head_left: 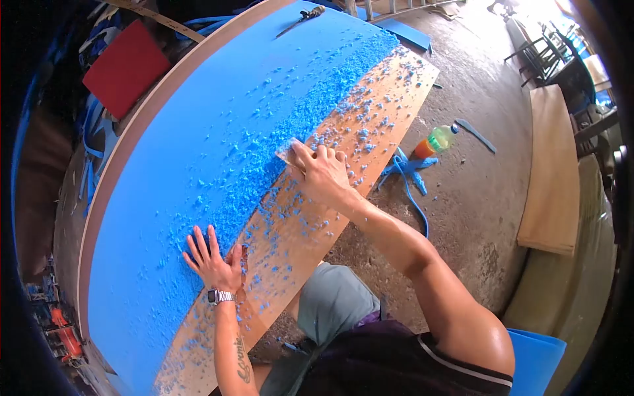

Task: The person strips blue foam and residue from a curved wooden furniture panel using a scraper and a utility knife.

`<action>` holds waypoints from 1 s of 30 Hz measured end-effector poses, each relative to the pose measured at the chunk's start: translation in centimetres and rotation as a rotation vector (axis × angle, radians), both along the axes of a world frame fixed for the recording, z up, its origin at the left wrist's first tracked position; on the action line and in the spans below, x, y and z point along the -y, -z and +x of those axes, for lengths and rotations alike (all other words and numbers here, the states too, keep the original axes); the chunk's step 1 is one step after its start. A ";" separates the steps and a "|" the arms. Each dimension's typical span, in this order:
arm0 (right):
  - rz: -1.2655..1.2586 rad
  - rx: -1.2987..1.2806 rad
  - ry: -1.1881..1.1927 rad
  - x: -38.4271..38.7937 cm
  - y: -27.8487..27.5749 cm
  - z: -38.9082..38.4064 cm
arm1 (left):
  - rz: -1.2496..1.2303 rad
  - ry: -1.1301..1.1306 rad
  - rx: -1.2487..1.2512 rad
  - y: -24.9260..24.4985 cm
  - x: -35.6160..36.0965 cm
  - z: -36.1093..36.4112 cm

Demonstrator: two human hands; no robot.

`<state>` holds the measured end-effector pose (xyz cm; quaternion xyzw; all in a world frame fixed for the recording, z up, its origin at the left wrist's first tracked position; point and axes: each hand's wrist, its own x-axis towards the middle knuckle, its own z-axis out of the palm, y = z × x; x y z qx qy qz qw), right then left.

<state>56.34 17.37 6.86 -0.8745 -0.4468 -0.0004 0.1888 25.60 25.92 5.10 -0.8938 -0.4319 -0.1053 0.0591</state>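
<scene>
A large blue foam sheet (172, 145) lies on a wooden board (290, 237), whose bare strip shows along the side nearest me. Blue foam crumbs (264, 162) are strewn thickly along the foam's edge and more thinly over the wood. My left hand (216, 267) is spread flat on the foam near this edge, holding nothing. By its thumb is a small dark reddish-brown patch or object, partly covered. My right hand (323, 173) is closed around a small pale block (288, 153) at the foam's edge, further along. The block's underside is hidden.
A screwdriver-like tool (300, 20) lies on the foam's far end. On the floor to the right are a bottle of orange liquid (436, 142), blue foam scraps (409, 168) and a long wooden panel (548, 171). A red square piece (125, 69) is at the upper left.
</scene>
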 end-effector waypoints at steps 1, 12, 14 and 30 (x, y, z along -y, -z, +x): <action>-0.024 -0.010 0.031 -0.3 -0.4 1.0 | 0.001 0.002 0.005 0.0 -0.1 0.0; 0.027 -0.063 -0.046 -0.4 0.0 2.7 | -0.004 -0.002 -0.013 -0.1 -0.1 0.1; 0.179 -0.107 0.213 -1.4 -1.5 5.9 | -0.005 -0.004 -0.024 -0.1 -0.1 -0.2; 0.035 0.093 -0.279 1.1 -1.3 -7.0 | -0.013 -0.010 -0.001 -0.2 -0.1 0.0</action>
